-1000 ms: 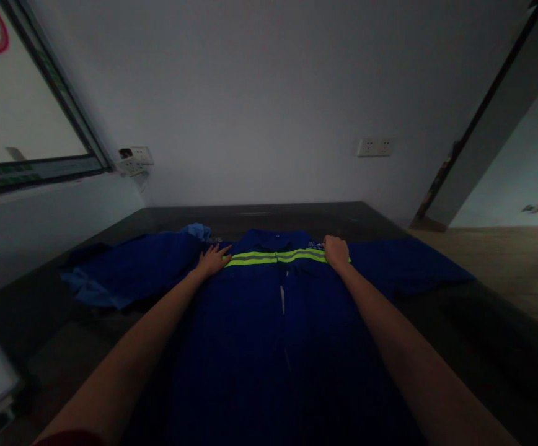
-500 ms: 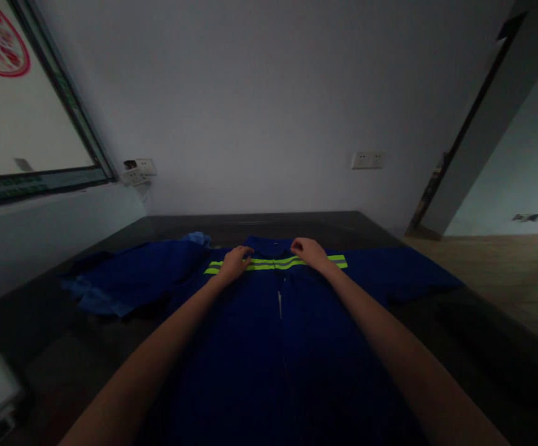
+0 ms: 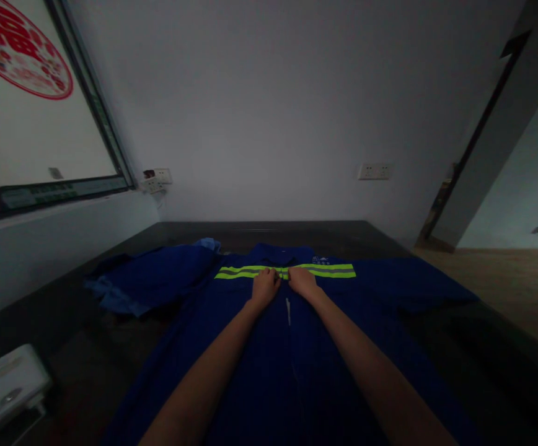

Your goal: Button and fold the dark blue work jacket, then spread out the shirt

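A dark blue work jacket (image 3: 334,347) lies spread face up on a dark table (image 3: 483,347), collar away from me. A yellow-green reflective stripe (image 3: 325,271) runs across its chest. My left hand (image 3: 265,286) and my right hand (image 3: 301,282) rest side by side at the middle of the chest, just below the stripe, on either side of the front opening. The fingers of both hands are curled down onto the cloth. Whether they pinch the fabric or anything small there is too dark to tell. The jacket's sleeves (image 3: 157,279) stretch out to both sides.
A white box-like device (image 3: 6,387) sits at the table's near left. A window with a round red decal (image 3: 20,49) is on the left wall, wall sockets (image 3: 374,171) are on the back wall, and a doorway (image 3: 520,173) opens at the right.
Both hands have slid inward along the reflective stripe from the jacket's shoulders to the middle of the chest, and now lie close together. My head has tilted a little.
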Available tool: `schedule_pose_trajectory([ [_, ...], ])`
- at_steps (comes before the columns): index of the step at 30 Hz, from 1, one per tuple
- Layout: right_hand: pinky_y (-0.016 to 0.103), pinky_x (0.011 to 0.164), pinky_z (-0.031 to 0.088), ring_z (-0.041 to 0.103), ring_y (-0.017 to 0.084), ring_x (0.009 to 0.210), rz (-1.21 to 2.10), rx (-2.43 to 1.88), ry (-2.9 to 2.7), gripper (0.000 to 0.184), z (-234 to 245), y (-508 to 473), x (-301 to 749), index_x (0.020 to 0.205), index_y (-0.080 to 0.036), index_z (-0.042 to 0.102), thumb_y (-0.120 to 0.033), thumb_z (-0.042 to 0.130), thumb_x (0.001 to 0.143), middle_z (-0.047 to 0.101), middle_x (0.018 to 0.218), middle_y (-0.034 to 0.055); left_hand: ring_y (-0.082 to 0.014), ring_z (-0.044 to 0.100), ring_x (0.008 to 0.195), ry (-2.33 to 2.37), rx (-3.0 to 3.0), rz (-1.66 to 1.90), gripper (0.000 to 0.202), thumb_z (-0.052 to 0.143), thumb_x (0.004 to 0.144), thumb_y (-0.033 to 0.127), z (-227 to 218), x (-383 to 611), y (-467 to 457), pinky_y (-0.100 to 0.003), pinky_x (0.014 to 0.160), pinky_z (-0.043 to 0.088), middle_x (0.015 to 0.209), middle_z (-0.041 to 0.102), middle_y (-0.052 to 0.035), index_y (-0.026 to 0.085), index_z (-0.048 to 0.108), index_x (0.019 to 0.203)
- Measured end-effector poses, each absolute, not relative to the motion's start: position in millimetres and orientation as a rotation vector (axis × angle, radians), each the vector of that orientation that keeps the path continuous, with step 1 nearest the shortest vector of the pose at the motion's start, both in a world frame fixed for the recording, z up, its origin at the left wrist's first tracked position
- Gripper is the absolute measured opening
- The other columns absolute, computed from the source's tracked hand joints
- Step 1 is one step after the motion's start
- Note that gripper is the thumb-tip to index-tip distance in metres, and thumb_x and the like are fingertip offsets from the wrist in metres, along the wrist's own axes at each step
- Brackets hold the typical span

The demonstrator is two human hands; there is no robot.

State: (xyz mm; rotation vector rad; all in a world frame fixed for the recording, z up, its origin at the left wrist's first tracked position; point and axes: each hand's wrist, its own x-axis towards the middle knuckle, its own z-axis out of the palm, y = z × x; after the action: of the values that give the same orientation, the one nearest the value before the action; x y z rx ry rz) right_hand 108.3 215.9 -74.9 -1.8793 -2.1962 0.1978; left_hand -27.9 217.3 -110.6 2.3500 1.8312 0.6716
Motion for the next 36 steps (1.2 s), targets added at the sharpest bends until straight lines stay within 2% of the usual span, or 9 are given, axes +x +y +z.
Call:
schedule_pose_trajectory([
  [6, 0.027, 0.073, 0.042, 0.063, 0.021, 0.093, 0.297, -1.784, -2.028, 0.020, -87.9, 225.0, 116.4, 0.095, -0.019, 0.068, -0.017, 0.054, 0.080, 0.070, 0.097, 0.0079, -0.0187, 0.058, 0.094, 1.706, 2.388, 0.656, 0.012, 0.057, 0.083, 0.021, -114.6, -32.4, 223.2, -0.027, 0.079, 0.041, 0.098, 0.064, -0.0056, 0.019, 0.056, 0.095],
  [9, 0.024, 0.073, 0.042, 0.063, 0.018, 0.092, 0.334, -1.750, -1.956, 0.018, -96.3, 230.0, 116.9, 0.094, -0.020, 0.068, -0.020, 0.054, 0.082, 0.070, 0.097, 0.0053, -0.0163, 0.060, 0.089, 1.686, 2.379, 0.664, 0.011, 0.056, 0.083, 0.019, -116.9, -30.9, 226.4, -0.024, 0.074, 0.041, 0.095, 0.065, -0.0041, 0.019, 0.056, 0.094],
  [14, 0.023, 0.070, 0.041, 0.063, 0.017, 0.089, 0.347, -1.767, -1.870, 0.019, -111.0, 225.1, 109.6, 0.097, -0.019, 0.066, -0.023, 0.053, 0.085, 0.070, 0.096, 0.0057, -0.0166, 0.060, 0.085, 1.746, 2.355, 0.684, 0.011, 0.056, 0.083, 0.022, -113.5, -28.7, 221.0, -0.025, 0.072, 0.041, 0.091, 0.065, -0.0033, 0.020, 0.057, 0.094],
  [19, 0.023, 0.071, 0.039, 0.062, 0.017, 0.090, 0.329, -1.733, -1.905, 0.016, -114.4, 216.2, 107.2, 0.095, -0.022, 0.066, -0.023, 0.060, 0.081, 0.069, 0.094, 0.0032, -0.0205, 0.057, 0.101, 1.831, 2.359, 0.674, 0.016, 0.056, 0.084, 0.029, -107.6, -33.1, 212.2, -0.030, 0.085, 0.039, 0.104, 0.062, -0.0062, 0.020, 0.057, 0.097],
  [24, 0.025, 0.073, 0.040, 0.061, 0.018, 0.092, 0.323, -1.730, -1.878, 0.015, -112.9, 213.9, 107.1, 0.096, -0.022, 0.065, -0.023, 0.059, 0.082, 0.068, 0.096, 0.0040, -0.0223, 0.054, 0.104, 1.845, 2.393, 0.616, 0.018, 0.051, 0.088, 0.031, -108.9, -31.2, 210.7, -0.033, 0.088, 0.037, 0.106, 0.061, -0.0084, 0.019, 0.056, 0.100],
  [36, 0.025, 0.074, 0.044, 0.063, 0.018, 0.089, 0.467, -1.637, -1.730, 0.016, -118.3, 224.6, 112.3, 0.093, -0.019, 0.066, -0.026, 0.053, 0.086, 0.070, 0.093, 0.0050, -0.0198, 0.057, 0.093, 1.693, 2.464, 0.705, 0.010, 0.050, 0.087, 0.027, -109.9, -34.0, 213.9, -0.028, 0.078, 0.039, 0.096, 0.064, -0.0053, 0.021, 0.059, 0.090],
])
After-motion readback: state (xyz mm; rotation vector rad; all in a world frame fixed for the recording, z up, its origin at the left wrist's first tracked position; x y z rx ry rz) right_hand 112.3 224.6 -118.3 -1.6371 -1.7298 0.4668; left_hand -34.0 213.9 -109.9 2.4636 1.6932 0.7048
